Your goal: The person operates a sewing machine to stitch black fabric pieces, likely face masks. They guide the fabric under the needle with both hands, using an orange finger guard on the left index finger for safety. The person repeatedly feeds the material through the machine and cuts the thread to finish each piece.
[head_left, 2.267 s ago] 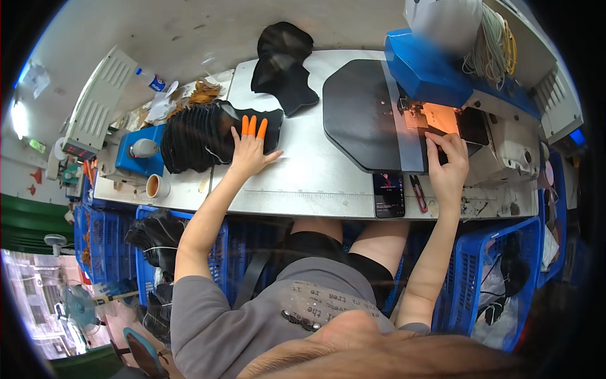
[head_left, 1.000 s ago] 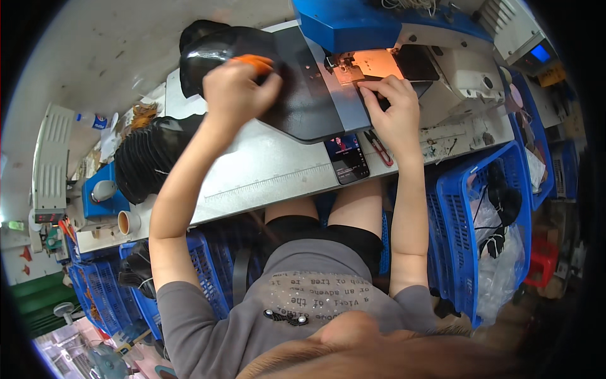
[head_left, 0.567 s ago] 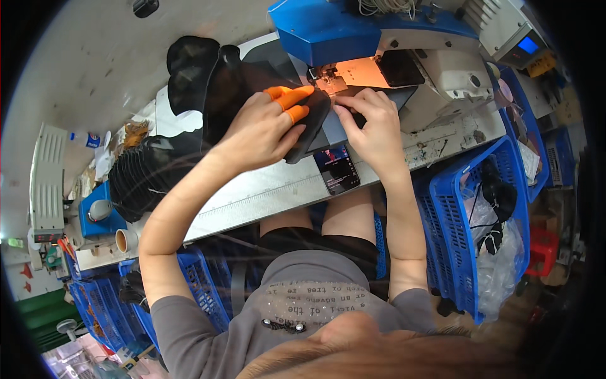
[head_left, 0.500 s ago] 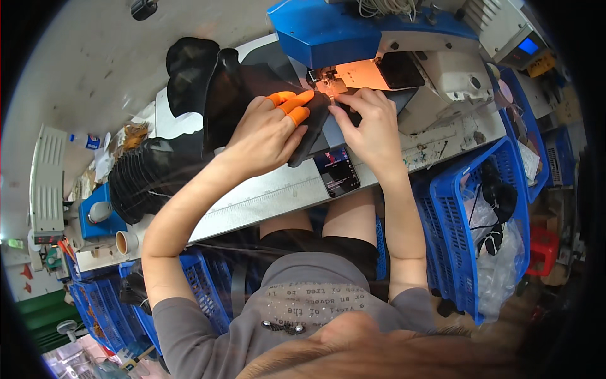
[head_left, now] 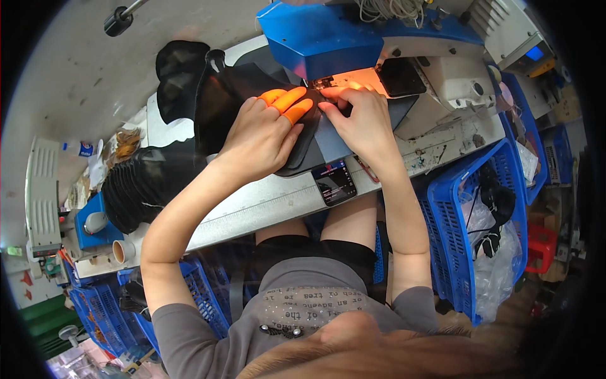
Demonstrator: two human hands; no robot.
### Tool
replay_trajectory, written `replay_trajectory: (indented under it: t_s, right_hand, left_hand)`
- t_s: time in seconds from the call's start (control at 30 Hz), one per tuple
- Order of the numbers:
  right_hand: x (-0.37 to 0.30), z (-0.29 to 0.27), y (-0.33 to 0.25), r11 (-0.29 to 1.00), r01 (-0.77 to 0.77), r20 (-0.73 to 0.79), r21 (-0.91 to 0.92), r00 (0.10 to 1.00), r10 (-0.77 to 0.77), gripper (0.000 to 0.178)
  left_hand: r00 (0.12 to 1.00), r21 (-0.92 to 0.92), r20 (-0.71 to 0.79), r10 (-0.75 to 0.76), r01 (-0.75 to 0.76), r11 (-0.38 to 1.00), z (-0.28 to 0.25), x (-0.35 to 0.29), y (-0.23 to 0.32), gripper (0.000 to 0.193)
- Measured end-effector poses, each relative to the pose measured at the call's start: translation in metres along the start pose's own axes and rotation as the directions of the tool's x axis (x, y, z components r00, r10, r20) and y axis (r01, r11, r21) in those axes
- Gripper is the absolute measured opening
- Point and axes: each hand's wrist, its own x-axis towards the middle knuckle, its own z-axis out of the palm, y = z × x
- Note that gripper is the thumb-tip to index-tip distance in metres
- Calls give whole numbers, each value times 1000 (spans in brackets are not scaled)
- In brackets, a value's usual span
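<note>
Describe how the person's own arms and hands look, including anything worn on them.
Both arms come out of short, plain grey fabric sleeves and are bare below them; no watch or bracelet shows. The left hand wears bright orange, tube-shaped finger covers on three fingers. No such covers can be made out on the right hand.

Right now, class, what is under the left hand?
A black sheet-like piece lies under the left hand, with a dark plate showing past the piece's edge. Whatever the hand covers, and the piece's underside, cannot be seen.
</note>
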Motion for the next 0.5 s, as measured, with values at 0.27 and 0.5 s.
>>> replay_trajectory:
  t_s: [0.27, 0.5]
  right_hand:
    - [3, 3, -1, 999, -32, -17, -11, 999, 32, 20]
    - [2, 7, 1, 1000, -7, -72, -24, 997, 6, 19]
  left_hand:
    - [998, -36, 36, 51, -50, 998, -6, 11, -13, 35]
    - [985, -24, 63, 161, -160, 987, -6, 20, -37, 40]
